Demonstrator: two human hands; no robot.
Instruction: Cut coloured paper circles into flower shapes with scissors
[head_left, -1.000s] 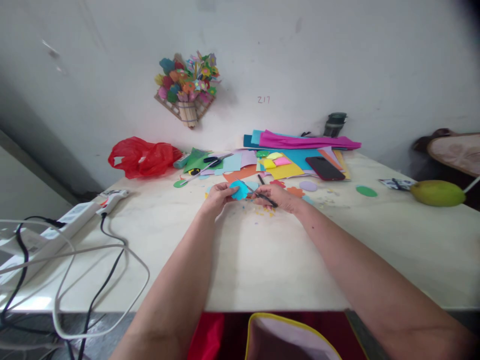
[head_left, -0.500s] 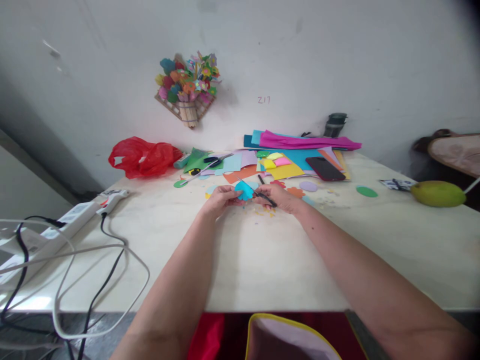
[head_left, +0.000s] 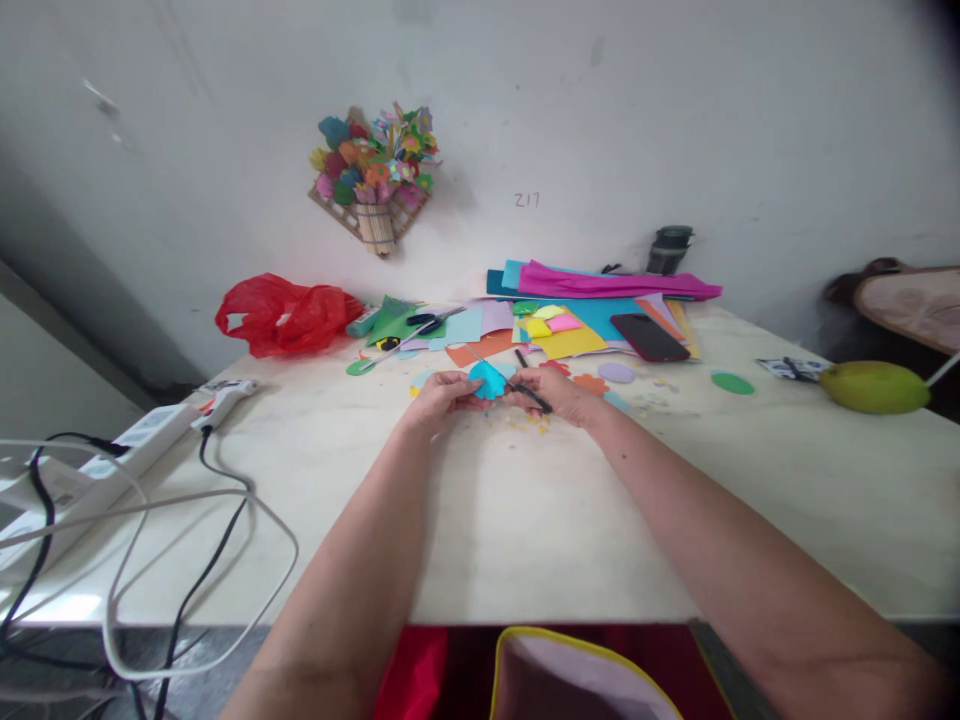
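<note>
Near the middle of the table, my left hand (head_left: 444, 396) pinches the left side of a small blue paper piece (head_left: 489, 380) with a scalloped edge. My right hand (head_left: 551, 391) is closed round dark-handled scissors (head_left: 531, 397), whose blades point up and left against the paper's right side. Tiny paper scraps (head_left: 531, 424) lie on the table just below the hands. Beyond my right hand are a red paper shape (head_left: 556, 369) and an orange one (head_left: 591, 384).
Coloured sheets (head_left: 577, 343), a phone (head_left: 649, 337) and a second pair of scissors (head_left: 424, 322) lie at the back. A red bag (head_left: 289, 315) is back left, power strips (head_left: 135, 450) with cables at left, and a green-yellow fruit (head_left: 874, 387) at right.
The blue paper and the scissor blades have shifted very slightly in my hands. Both hands keep their hold and stay in nearly the same place.
</note>
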